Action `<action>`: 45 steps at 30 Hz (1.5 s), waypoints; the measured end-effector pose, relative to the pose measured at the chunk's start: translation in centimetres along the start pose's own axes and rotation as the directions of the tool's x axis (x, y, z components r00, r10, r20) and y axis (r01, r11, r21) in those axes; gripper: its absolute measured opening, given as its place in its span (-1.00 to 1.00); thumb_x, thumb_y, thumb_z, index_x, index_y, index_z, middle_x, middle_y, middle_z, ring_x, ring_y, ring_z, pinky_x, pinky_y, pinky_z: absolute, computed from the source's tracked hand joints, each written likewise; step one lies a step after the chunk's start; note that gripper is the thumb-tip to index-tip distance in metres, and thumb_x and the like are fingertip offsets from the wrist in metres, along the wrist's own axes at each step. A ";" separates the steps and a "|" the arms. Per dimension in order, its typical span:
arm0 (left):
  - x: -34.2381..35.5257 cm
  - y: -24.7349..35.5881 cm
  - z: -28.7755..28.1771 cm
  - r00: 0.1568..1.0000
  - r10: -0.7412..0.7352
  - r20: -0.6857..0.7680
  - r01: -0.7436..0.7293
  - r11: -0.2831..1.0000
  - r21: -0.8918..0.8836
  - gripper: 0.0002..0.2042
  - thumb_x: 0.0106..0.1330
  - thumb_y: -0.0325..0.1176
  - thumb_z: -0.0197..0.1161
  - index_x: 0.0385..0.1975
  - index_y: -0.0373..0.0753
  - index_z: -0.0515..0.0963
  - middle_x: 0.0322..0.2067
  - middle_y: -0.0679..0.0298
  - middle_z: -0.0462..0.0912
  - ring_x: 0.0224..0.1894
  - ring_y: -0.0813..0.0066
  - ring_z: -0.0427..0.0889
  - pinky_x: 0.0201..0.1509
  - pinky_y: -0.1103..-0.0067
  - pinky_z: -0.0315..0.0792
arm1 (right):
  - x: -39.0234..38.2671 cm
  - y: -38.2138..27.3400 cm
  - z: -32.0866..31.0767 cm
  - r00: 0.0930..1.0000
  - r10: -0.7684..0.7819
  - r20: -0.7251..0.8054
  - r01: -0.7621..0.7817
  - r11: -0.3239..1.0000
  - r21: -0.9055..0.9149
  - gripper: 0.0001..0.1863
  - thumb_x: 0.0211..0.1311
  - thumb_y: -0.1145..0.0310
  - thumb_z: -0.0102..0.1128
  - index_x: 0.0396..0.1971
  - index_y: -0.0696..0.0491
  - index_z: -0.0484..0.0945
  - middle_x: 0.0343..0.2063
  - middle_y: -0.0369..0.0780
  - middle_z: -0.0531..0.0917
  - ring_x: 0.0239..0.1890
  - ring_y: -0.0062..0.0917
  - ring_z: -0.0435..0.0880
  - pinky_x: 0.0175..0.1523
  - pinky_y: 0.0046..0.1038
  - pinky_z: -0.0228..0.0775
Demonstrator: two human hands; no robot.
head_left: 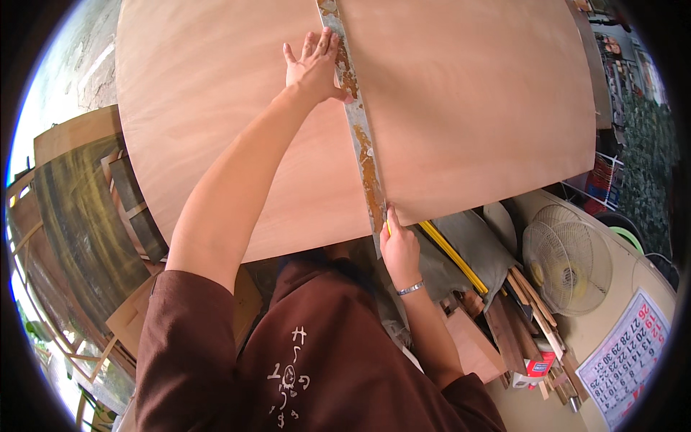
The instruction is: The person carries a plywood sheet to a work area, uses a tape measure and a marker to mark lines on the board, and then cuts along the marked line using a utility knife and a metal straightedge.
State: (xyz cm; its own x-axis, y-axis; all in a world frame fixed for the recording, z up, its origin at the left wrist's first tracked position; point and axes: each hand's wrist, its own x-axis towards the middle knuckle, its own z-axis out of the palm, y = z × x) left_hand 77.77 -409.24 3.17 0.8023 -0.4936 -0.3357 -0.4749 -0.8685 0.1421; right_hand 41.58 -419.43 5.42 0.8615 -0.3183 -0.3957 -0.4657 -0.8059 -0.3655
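Observation:
A large sheet of thin, pale reddish plywood lies flat in front of me, its near edge close to my body. Across it, from the far side to just past the near edge, runs a long metal straightedge with worn brownish patches. My left hand presses on the far part of the straightedge, fingers spread, thumb and fingertips over the metal. At the near edge, my right hand grips a yellow utility knife right beside the straightedge. The knife is mostly hidden by my fingers.
Wood offcuts, a grey bag and yellow strips lie below the sheet at right. Beyond them are a round fan and a calendar sheet. Wooden panels stand at left.

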 end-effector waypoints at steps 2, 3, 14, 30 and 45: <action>0.0 -0.1 0.2 1.000 0.006 -0.006 -0.006 1.000 -0.019 0.39 -0.31 0.24 0.61 0.54 -0.16 -0.13 0.57 0.29 -0.17 0.59 0.16 -0.21 0.50 -0.25 -0.19 | -2.0 0.9 0.3 0.999 0.030 0.031 -0.030 1.000 -0.007 -0.48 0.34 0.39 0.12 0.31 0.10 0.39 -0.53 0.05 0.64 -0.48 -0.05 0.66 -0.37 -0.10 0.49; 0.0 -0.2 0.3 1.000 0.008 -0.008 -0.008 1.000 -0.022 0.39 -0.30 0.24 0.61 0.55 -0.16 -0.13 0.57 0.29 -0.17 0.59 0.16 -0.21 0.51 -0.24 -0.19 | -3.2 1.5 0.3 0.995 0.065 0.079 -0.064 0.998 -0.011 -0.47 0.34 0.38 0.13 0.31 0.09 0.39 -0.53 0.06 0.64 -0.48 -0.05 0.66 -0.37 -0.10 0.49; 0.8 -1.9 2.9 0.972 0.144 -0.184 -0.187 0.951 -0.246 0.37 -0.27 0.16 0.64 0.51 -0.36 -0.10 0.54 0.01 -0.12 0.59 0.04 -0.32 0.60 0.04 -0.31 | -19.8 8.9 -4.2 0.643 0.664 0.381 -0.635 0.184 0.750 -0.59 0.48 0.34 0.02 0.26 0.09 0.35 -0.39 -0.16 0.63 -0.55 -0.42 0.63 -0.47 -0.39 0.48; -12.0 -8.8 4.9 0.776 -0.450 -0.441 0.148 0.811 -0.566 -0.37 0.32 0.08 0.30 0.23 -0.29 0.48 0.26 0.00 0.50 0.34 0.11 0.42 0.42 0.27 0.26 | -10.2 1.5 -7.9 0.982 0.129 0.140 -0.176 0.333 0.926 -0.74 0.56 0.40 -0.18 0.15 0.07 0.22 -0.42 -0.27 0.45 -0.70 -0.67 0.40 -0.59 -0.59 0.32; -26.0 -44.0 10.3 0.442 -0.896 0.045 0.485 0.196 -0.852 -0.45 0.43 0.09 0.18 -0.15 -0.44 0.64 -0.32 0.13 0.69 -0.27 0.39 0.59 -0.10 0.40 0.46 | 1.9 4.7 -0.4 0.806 0.350 -0.478 -0.125 0.890 0.439 -0.60 0.45 0.14 0.13 -0.12 0.25 0.51 -0.27 0.09 0.65 -0.13 0.06 0.60 -0.05 -0.15 0.44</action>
State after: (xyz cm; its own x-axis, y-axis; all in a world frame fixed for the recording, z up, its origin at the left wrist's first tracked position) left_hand 74.07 -357.66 -3.92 0.7634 0.5623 -0.3178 0.6044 -0.4483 0.6586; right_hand 41.10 -423.99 3.25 0.6281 -0.7769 -0.0436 -0.6110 -0.4578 -0.6459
